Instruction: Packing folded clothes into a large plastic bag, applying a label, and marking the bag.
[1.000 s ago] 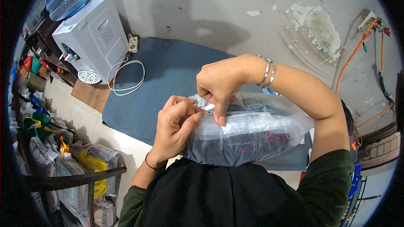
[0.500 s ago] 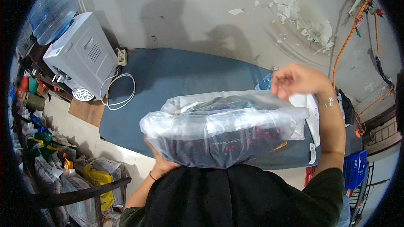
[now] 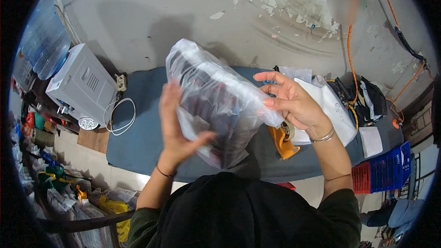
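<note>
A clear plastic bag [image 3: 220, 105] with dark, red-flecked contents, perhaps folded fabric, stands tilted over the table in front of me. My left hand [image 3: 177, 128] is at the bag's left side, fingers and thumb spread and a little blurred by motion. Against the bag's right corner is my right hand [image 3: 296, 103], its fingers stretched apart and the thumb tip at the plastic. Whether either palm bears the bag's weight I cannot tell. Just right of the bag lies an orange tape dispenser [image 3: 284, 144] with a roll of tape, partly under my right hand.
The grey-blue table [image 3: 138, 142] meets a peeling wall. White plastic packages [image 3: 337, 115] and a black bundle [image 3: 372, 103] lie at the right. A water dispenser [image 3: 82, 87] and a coiled white cable [image 3: 123, 117] are left. A blue crate [image 3: 390, 167] stands beyond the right edge.
The bag has gone from lying level to a steep tilt, its left end raised. My left hand has come up beside it, and my right hand has come down to its right corner.
</note>
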Tool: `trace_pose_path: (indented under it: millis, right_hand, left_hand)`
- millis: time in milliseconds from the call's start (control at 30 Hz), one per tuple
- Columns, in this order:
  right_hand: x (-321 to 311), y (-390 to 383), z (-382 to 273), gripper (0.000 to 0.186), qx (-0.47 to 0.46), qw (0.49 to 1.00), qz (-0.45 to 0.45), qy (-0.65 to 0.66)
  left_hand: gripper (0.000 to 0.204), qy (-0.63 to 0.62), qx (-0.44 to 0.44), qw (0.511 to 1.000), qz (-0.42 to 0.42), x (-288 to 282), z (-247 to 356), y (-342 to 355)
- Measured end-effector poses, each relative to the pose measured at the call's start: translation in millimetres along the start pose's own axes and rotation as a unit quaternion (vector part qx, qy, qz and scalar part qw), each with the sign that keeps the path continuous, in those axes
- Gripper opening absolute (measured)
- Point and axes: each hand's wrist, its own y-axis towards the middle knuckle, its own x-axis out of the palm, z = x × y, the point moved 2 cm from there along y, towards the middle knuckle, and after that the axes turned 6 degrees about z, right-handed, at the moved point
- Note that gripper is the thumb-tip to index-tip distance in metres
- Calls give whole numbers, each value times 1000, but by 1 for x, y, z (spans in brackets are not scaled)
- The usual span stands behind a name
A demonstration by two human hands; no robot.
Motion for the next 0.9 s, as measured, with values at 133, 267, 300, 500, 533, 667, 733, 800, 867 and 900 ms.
trace_pose_path:
  millis: [133,267,300,500,533,667,733,800,867,900]
  right_hand:
    - [15,-25,21,50,-4,987,16,159]
    - [27,-54,38,42,-78,989,-72,104]
    - [29,-64,25,40,-9,995,-89,48]
    - [28,-44,-9,36,-406,822,-31,-398]
    - [32,-32,-5,40,-444,796,-40,-410]
    - [50,-13,17,30,-491,757,-34,-430]
    - [51,-11,22,22,-513,735,4,-443]
    - [52,-8,31,19,-518,731,26,-443]
    - [54,-5,43,18,-520,728,52,-444]
    - [55,-5,47,18,-552,701,93,-443]
  left_hand:
    - [63,172,109,973,-111,44,62,14]
    - [36,76,164,972,-150,39,63,6]
    - [30,76,193,970,-128,32,64,0]
    - [17,44,250,966,-55,20,73,-5]
    - [17,47,250,966,-55,21,73,-6]
    - [22,3,191,982,-15,19,71,-11]
    - [32,-41,112,993,8,16,69,-15]
    - [40,-42,61,997,-6,7,72,-13]
    - [38,96,58,993,-40,11,71,-7]
    - [35,128,81,986,-71,12,63,-9]
